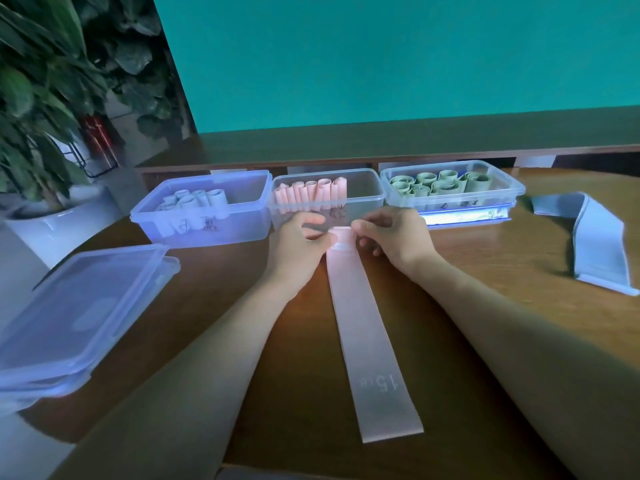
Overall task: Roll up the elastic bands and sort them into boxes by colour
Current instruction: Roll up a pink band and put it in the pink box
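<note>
A pink elastic band (367,327) lies flat on the wooden table, running from the near edge away from me, marked "15". Its far end is curled into a small roll between my hands. My left hand (299,239) pinches the roll's left side and my right hand (398,237) pinches its right side. Behind them stand three clear boxes: the left box (207,220) with pale blue rolls, the middle box (363,195) with pink rolls, the right box (512,188) with green rolls. A loose pale blue band (588,240) lies unrolled at the right.
Stacked clear lids (76,320) sit at the table's left front. Another lid (464,216) lies under the green box. A potted plant in a white pot (52,216) stands left of the table. A teal wall and a wooden ledge are behind the boxes.
</note>
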The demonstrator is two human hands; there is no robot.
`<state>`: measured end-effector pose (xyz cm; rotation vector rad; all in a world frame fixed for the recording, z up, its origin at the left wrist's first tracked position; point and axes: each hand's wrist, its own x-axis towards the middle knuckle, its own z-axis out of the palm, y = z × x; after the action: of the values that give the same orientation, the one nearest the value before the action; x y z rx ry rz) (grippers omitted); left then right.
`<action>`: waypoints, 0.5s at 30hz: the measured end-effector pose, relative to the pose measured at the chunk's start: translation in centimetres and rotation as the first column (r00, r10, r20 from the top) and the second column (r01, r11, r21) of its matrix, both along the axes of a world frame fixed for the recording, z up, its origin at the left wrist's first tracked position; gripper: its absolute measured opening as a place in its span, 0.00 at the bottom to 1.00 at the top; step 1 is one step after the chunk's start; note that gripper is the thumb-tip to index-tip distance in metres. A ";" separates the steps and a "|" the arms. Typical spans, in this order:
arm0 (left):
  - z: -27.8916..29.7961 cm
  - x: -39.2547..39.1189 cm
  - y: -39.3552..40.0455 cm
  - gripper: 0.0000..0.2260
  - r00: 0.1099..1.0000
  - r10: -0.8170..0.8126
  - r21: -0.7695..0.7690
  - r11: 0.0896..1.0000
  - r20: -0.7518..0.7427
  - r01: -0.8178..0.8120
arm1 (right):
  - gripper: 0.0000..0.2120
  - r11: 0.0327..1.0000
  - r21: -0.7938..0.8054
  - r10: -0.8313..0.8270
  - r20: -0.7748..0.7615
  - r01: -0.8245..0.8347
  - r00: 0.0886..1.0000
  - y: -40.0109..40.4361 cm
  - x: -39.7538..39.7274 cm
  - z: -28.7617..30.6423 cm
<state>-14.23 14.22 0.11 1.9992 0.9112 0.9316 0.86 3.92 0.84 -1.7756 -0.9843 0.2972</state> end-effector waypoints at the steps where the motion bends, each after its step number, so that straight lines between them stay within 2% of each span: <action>1: -0.1 0.1 0.0 0.14 1.000 0.015 0.011 1.000 -0.014 -0.015 | 0.07 1.000 -0.018 -0.017 0.020 0.017 1.000 0.0 -0.1 0.0; 5: -0.2 -0.1 -0.3 0.13 0.995 0.082 0.065 0.995 -0.049 -0.079 | 0.09 0.998 -0.044 -0.045 0.045 0.047 0.998 -1.0 -0.7 0.1; 8: 0.1 -0.7 -0.8 0.14 0.992 0.107 0.063 0.993 -0.070 -0.103 | 0.10 0.996 -0.087 0.042 0.075 -0.036 0.996 -2.8 -1.4 0.3; 15: 0.6 -4.1 -4.2 0.18 0.981 0.006 0.028 1.000 -0.195 -0.001 | 0.13 0.982 -0.132 0.161 0.199 -0.136 0.967 -8.0 -4.0 0.4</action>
<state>-18.37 10.01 0.71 2.1412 1.0137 0.7624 -3.09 -4.04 1.20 -1.8707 -1.2766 0.2704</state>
